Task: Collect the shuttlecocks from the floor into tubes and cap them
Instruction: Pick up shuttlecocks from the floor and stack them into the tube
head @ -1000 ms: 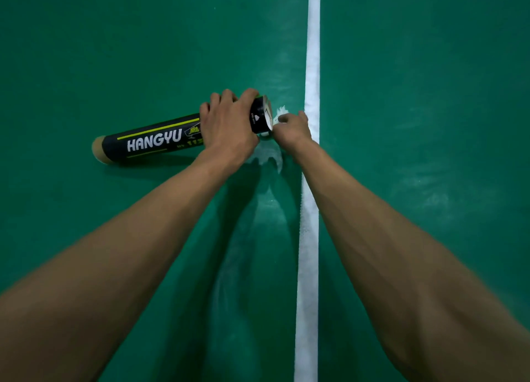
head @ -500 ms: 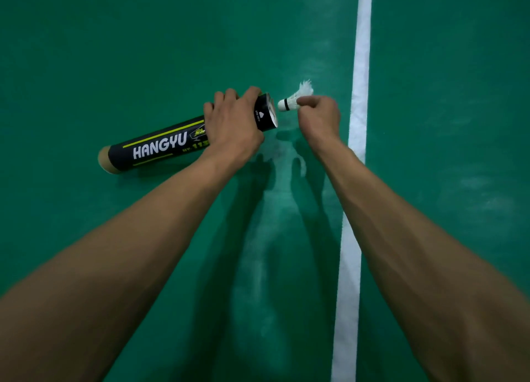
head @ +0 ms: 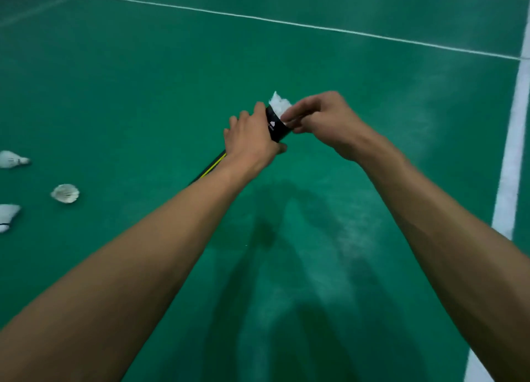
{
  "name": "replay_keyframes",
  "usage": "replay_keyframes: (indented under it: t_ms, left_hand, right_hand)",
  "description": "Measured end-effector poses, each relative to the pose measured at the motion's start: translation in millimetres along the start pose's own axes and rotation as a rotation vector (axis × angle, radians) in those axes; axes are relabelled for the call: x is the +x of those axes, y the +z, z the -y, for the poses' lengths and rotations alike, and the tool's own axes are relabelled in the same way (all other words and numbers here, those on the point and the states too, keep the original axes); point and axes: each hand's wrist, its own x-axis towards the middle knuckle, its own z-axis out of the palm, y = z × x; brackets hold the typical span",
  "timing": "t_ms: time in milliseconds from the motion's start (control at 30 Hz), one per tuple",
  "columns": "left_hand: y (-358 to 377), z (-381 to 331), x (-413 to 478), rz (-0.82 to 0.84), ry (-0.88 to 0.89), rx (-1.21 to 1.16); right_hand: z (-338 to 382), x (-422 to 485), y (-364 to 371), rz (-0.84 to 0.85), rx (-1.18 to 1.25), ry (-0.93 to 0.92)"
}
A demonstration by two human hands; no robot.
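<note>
My left hand (head: 252, 142) grips a black shuttlecock tube (head: 276, 128) near its open top and holds it raised and tilted above the green floor. Most of the tube is hidden behind my wrist. White feathers of a shuttlecock (head: 279, 103) stick out of the tube's mouth. My right hand (head: 321, 118) pinches that shuttlecock at the rim with fingertips. Three loose white shuttlecocks lie on the floor at the far left: one shuttlecock (head: 13, 159), a second shuttlecock (head: 66, 193) and a third shuttlecock (head: 7, 217) cut by the frame edge.
A white court line (head: 513, 152) runs down the right side. Another white line (head: 286, 23) crosses the floor at the back. The green court floor (head: 143, 95) spreads all around my arms.
The tube was lying on the floor; my left hand has lifted it upright. My right hand has brought the shuttlecock from beside the opening into the tube's mouth. The view has swung up.
</note>
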Motion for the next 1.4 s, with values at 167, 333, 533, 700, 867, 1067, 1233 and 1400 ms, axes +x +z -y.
replay_keyframes:
  t_ms: [167, 333, 533, 700, 867, 1067, 1233, 1400]
  left_hand:
    - [-71.8, 103.6, -22.2, -0.081, -0.066, -0.08]
    - [-128.3, 187.6, -30.6, -0.221, -0.094, -0.176]
    - [-150.4, 248.2, -28.5, -0.367, -0.11, -0.381]
    - [-158.8, 296.9, -26.3, -0.395, -0.209, -0.497]
    - [-167.9, 326.6, -21.1, -0.454, -0.195, -0.626]
    - [-184.5, 376.6, -29.2, -0.446, -0.192, -0.529]
    - [-186.4, 466.2, -72.2, -0.44, -0.334, -0.293]
    - [-198.8, 557.6, -129.0, -0.455, -0.475, -0.101]
  right_hand:
    - [89.8, -0.6, 83.1, 0.132, -0.114, -0.125]
    - [156.3, 10.6, 155.4, -0.136, -0.24, -0.365]
    - [207.0, 16.8, 241.7, 0.129, -0.598, -0.379]
    - [245.5, 14.0, 310.9, 0.154, -0.772, -0.26]
    - [267.7, 14.4, 346.9, 0.117, -0.679, -0.211]
    - [272.6, 32.1, 416.8, 0.349, -0.685, -0.238]
    - [244.3, 50.9, 521.7, 0.761, -0.389, -0.15]
    - [217.0, 36.8, 636.4, 0.88, -0.124, -0.153]
